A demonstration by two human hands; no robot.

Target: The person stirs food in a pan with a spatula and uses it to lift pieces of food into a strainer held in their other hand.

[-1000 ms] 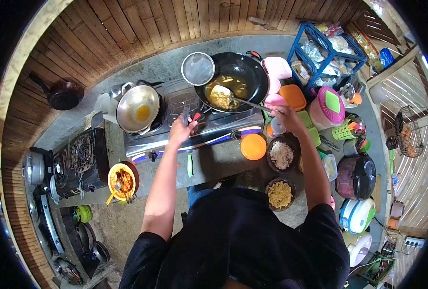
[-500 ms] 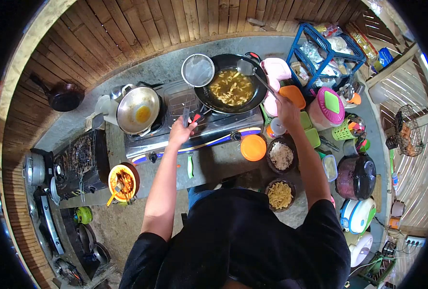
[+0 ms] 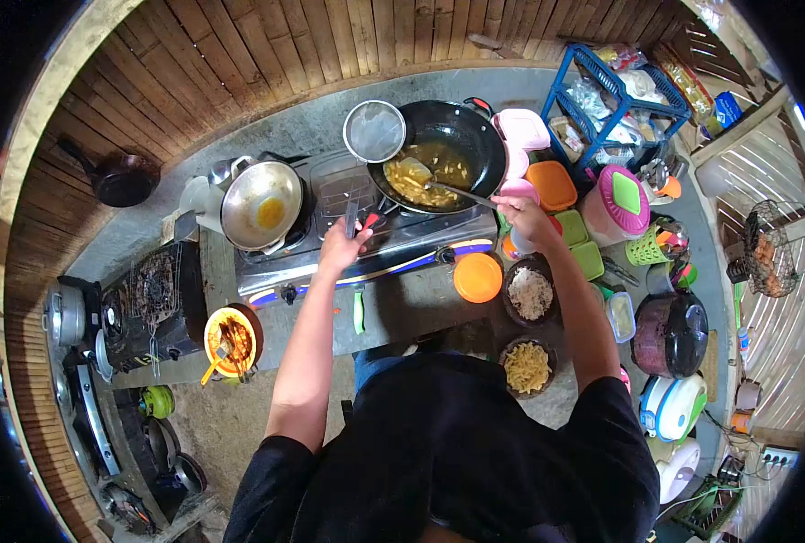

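Note:
My left hand (image 3: 345, 244) is closed on the handle of a round mesh strainer (image 3: 373, 131), whose basket overlaps the left rim of a black wok (image 3: 475, 140). Fingers of my right hand (image 3: 527, 223) are wrapped round the long handle of a spatula (image 3: 461, 191). The spatula's head is dipped in the oil at the wok's left side, among pale yellow food pieces (image 3: 431, 185). The wok stands on the right burner of the stove (image 3: 366, 255). On the left burner sits a silver pan (image 3: 259, 206) with a little yellow oil.
Right of the stove are an orange lid (image 3: 478, 277), a bowl of white food (image 3: 529, 293) and a bowl of yellow strips (image 3: 527, 366). A blue rack (image 3: 558, 90) stands behind plastic tubs. An orange bowl of red sauce (image 3: 230, 342) and a charcoal grill (image 3: 156, 294) lie left.
My right hand has moved the spatula from the wok's upper right rim back down into the oil at its left. The strainer and my left hand have hardly moved.

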